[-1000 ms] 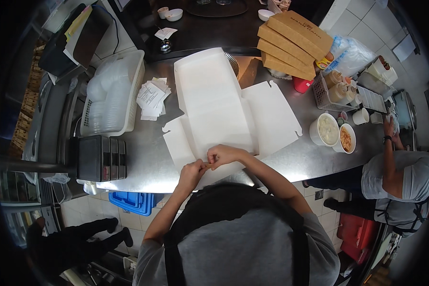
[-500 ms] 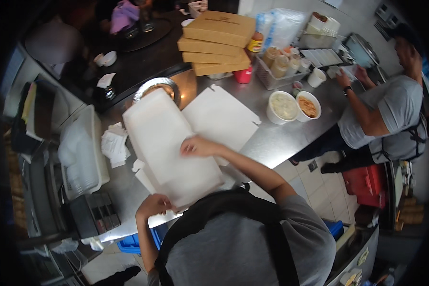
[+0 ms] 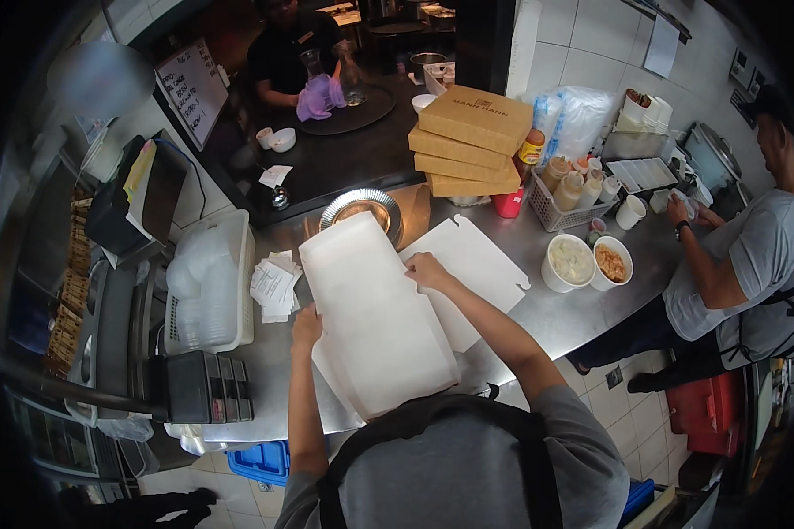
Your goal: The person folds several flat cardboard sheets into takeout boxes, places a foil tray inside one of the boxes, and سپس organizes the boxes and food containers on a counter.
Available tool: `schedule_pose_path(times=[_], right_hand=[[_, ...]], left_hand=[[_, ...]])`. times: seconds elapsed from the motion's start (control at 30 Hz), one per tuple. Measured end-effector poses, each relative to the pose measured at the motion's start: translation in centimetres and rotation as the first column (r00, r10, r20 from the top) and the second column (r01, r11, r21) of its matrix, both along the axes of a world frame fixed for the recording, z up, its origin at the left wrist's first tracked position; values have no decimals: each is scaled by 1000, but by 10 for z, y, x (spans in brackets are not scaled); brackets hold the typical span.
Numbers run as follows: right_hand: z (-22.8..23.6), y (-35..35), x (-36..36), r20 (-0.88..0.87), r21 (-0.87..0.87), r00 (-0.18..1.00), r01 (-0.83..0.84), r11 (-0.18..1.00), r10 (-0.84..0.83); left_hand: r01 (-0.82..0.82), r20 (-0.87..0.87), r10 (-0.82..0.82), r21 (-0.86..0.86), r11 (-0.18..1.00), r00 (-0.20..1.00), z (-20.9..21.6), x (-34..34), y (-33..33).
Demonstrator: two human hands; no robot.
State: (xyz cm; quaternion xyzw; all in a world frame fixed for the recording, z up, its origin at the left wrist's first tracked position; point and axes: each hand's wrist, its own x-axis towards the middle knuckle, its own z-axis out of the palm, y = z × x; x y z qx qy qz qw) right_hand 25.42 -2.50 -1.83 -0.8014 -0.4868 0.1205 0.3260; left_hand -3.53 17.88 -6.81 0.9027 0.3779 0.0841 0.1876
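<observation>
my left grip [image 3: 307, 326] and right grip [image 3: 426, 271] pinch the white carton [image 3: 375, 326]. from here i see print on a brown box [image 3: 475, 119].

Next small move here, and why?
I'd probably have the right hand fold up the white carton's right flap, with the left hand steadying the opposite edge. That flap lies spread out over the counter, notched corners outward, and the right hand is already beside it, at the carton's right edge.
</observation>
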Motion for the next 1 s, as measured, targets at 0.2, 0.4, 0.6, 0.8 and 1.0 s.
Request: schedule_pose_path(times=[0.2, 0.4, 0.6, 0.8, 1.0], right_hand=[[19, -41, 20, -333, -33, 934, -150, 988, 130], [31, -66, -3, -381, -45, 893, -277, 960, 240], [-7, -72, -1, -52, -184, 909, -415, 891, 413], [21, -76, -5, -689, -207, 702, -429, 879, 180], [45, -83, -10, -793, -159, 591, -434, 886, 147]], left_hand=[[223, 384, -61, -394, 892, 921, 13, -14, -19], [193, 424, -17, -376, 906, 905, 31, -28, -55], [360, 252, -338, -45, 932, 907, 31, -27, -65], [599, 602, -190, -606, 523, 775, 46, -36, -41], [387, 499, 301, -849, 361, 813, 79, -5, -58]])
